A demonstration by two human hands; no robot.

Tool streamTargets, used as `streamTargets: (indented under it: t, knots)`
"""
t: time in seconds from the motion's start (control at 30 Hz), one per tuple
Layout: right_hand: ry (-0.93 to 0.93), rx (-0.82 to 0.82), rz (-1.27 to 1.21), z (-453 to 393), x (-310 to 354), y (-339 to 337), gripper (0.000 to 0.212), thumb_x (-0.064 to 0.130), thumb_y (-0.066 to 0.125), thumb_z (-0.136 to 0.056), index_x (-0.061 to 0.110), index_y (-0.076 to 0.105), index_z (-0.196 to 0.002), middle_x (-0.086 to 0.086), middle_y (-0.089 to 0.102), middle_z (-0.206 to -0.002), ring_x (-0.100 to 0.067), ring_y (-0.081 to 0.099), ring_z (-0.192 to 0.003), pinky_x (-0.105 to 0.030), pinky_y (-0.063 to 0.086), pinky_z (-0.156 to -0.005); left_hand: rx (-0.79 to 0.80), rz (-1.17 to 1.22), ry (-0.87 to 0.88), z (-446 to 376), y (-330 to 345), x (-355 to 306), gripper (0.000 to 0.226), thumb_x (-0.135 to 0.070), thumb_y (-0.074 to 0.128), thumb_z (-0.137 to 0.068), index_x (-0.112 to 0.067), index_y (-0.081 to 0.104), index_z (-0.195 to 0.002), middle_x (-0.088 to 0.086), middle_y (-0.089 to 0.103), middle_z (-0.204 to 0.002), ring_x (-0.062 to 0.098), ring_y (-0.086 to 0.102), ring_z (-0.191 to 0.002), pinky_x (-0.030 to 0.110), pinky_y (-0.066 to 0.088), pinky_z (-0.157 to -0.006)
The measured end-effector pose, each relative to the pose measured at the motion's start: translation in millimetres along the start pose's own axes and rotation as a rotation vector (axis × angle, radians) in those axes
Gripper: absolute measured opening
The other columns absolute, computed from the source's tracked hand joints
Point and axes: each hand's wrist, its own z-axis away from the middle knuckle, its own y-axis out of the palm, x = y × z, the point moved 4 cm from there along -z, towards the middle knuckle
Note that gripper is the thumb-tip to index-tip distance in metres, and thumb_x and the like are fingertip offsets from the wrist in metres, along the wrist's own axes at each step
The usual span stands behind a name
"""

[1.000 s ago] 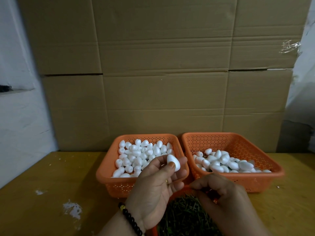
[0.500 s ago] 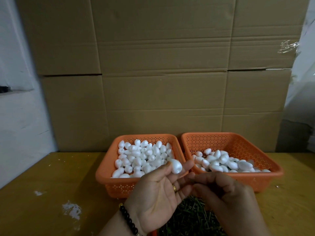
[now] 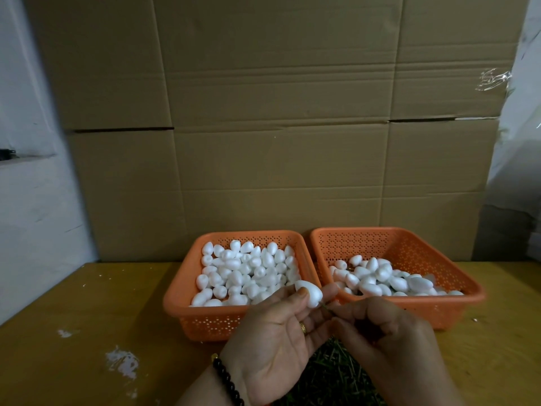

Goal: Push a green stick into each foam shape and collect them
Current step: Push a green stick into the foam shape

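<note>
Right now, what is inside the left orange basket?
The left orange basket holds many white foam egg shapes. Its bottom is covered by them, and the left hand hides its near right corner.

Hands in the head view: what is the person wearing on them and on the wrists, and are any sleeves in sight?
Both hands are bare, without gloves. The left hand has a gold ring on one finger and a bracelet of round black beads at the wrist, with one gold bead. The right hand shows no jewellery. No sleeve is visible on either forearm.
</note>
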Motion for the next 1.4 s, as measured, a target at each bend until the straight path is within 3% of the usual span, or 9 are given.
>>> streamTargets:
  t: [0.13, 0.5, 0.73, 1.03, 1.3, 1.4]
  knots:
    - [-0.008, -0.002, -0.001, 0, -1, 1, 0.033, 0.002, 0.089, -0.056, 0.025, 0.075, -0.074, 0.019, 0.068, -0.07, 0.009, 0.064, -0.063, -0.005, 0.048, -0.056, -0.012, -0.017, -0.01, 1, 1, 3, 0.026, -0.012, 0.054, -0.087, -0.004, 0.052, -0.112, 0.016, 0.066, -0.121, 0.025, 0.067, -0.107, 0.034, 0.056, -0.085]
    - [0.056, 0.02, -0.034, 0, -3, 2, 0.029, -0.001, 0.087, -0.059, 0.024, 0.075, -0.068, 0.014, 0.069, -0.063, 0.005, 0.064, -0.056, -0.009, 0.048, -0.053, -0.047, -0.063, 0.009, 3, 8, 8, 0.034, -0.008, 0.057, -0.079, -0.003, 0.053, -0.113, 0.017, 0.069, -0.113, 0.02, 0.07, -0.094, 0.028, 0.056, -0.074]
    - [0.092, 0.046, -0.027, 0, -1, 1, 0.035, 0.002, 0.085, -0.062, 0.031, 0.065, -0.064, 0.018, 0.067, -0.062, 0.002, 0.062, -0.052, -0.01, 0.046, -0.049, -0.046, -0.072, 0.01, 4, 8, 9, 0.037, -0.008, 0.058, -0.079, -0.001, 0.053, -0.115, 0.018, 0.069, -0.113, 0.02, 0.07, -0.096, 0.027, 0.056, -0.075]
    - [0.118, 0.079, -0.056, 1, -2, 1, 0.034, 0.0, 0.085, -0.062, 0.029, 0.067, -0.065, 0.025, 0.068, -0.068, 0.007, 0.064, -0.06, -0.004, 0.044, -0.053, -0.051, -0.076, -0.003, 4, 8, 10, 0.033, -0.006, 0.057, -0.081, 0.0, 0.055, -0.114, 0.019, 0.069, -0.111, 0.02, 0.07, -0.094, 0.025, 0.056, -0.071]
    - [0.142, 0.076, -0.07, 2, -5, 2, 0.032, 0.003, 0.085, -0.064, 0.03, 0.068, -0.067, 0.023, 0.069, -0.068, 0.005, 0.066, -0.061, -0.01, 0.05, -0.054, -0.061, -0.076, -0.018, 3, 5, 10, 0.036, -0.007, 0.057, -0.08, -0.001, 0.054, -0.116, 0.017, 0.069, -0.113, 0.019, 0.07, -0.095, 0.028, 0.055, -0.076]
    - [0.165, 0.063, -0.083, 0, -7, 3, 0.031, 0.009, 0.087, -0.061, 0.03, 0.069, -0.075, 0.024, 0.07, -0.071, 0.006, 0.067, -0.067, -0.015, 0.053, -0.063, -0.046, -0.011, -0.009, 3, 6, 7, 0.032, -0.008, 0.058, -0.081, -0.002, 0.056, -0.112, 0.019, 0.068, -0.116, 0.021, 0.07, -0.095, 0.03, 0.056, -0.076]
